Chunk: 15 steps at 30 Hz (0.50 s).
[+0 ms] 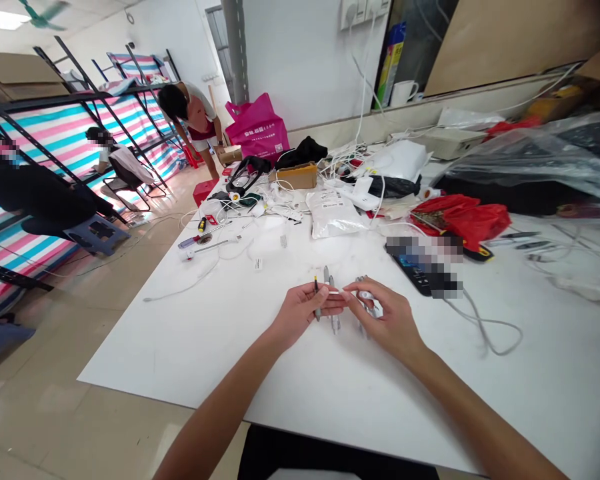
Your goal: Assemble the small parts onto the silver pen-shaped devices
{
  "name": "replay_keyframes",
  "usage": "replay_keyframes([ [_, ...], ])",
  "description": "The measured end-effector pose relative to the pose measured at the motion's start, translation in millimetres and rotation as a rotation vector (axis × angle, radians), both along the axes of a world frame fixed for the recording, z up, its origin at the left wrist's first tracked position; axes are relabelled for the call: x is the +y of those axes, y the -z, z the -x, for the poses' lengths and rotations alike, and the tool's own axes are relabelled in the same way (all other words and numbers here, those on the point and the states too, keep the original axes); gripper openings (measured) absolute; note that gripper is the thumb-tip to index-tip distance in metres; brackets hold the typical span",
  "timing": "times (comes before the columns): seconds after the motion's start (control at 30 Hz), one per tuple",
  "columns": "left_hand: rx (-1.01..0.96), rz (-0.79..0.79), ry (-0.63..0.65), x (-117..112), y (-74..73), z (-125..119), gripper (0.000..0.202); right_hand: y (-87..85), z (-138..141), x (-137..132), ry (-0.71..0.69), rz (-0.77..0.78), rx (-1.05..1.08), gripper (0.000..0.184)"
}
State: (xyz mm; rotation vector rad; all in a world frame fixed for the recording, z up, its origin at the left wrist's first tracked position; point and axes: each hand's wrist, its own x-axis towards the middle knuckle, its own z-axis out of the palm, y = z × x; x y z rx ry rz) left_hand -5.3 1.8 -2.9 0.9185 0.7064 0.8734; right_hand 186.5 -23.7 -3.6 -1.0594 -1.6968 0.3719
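Note:
Over the white table (205,340), my left hand (300,308) has its thumb closed on a slim dark grey pen-like piece (317,308) with a yellow upper end, standing nearly upright. The fingers of that hand stretch toward my right hand (387,310), whose thumb and fingertips are pinched together. A thin white piece (333,291) spans the small gap between the hands; its kind is too small to make out. Grey and clear pens (335,325) lie on the table just beneath my fingers. More pens (365,327) are partly hidden behind my right hand.
A black phone-like device (415,270) with a cable lies to the right. Farther back are a white plastic packet (336,215), red plastic bag (473,217), tangled cables and a magenta bag (260,130). Other people (195,117) are at the left, beyond the table edge.

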Motion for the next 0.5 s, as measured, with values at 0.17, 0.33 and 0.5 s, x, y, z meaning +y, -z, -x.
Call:
replay_keyframes([
  [0.17, 0.003, -0.020, 0.005, 0.8, 4.3, 0.1, 0.048, 3.3, 2.9, -0.6, 0.018, -0.009, -0.008, 0.009],
  [0.33, -0.002, -0.005, -0.004, 0.5, 3.7, -1.1, 0.049, 6.4, 3.6, -0.4, 0.029, -0.014, 0.000, 0.011],
  [0.5, -0.005, 0.010, -0.016, -2.1, -0.2, -3.4, 0.047, 7.0, 3.5, 0.2, 0.037, -0.020, 0.008, 0.011],
])
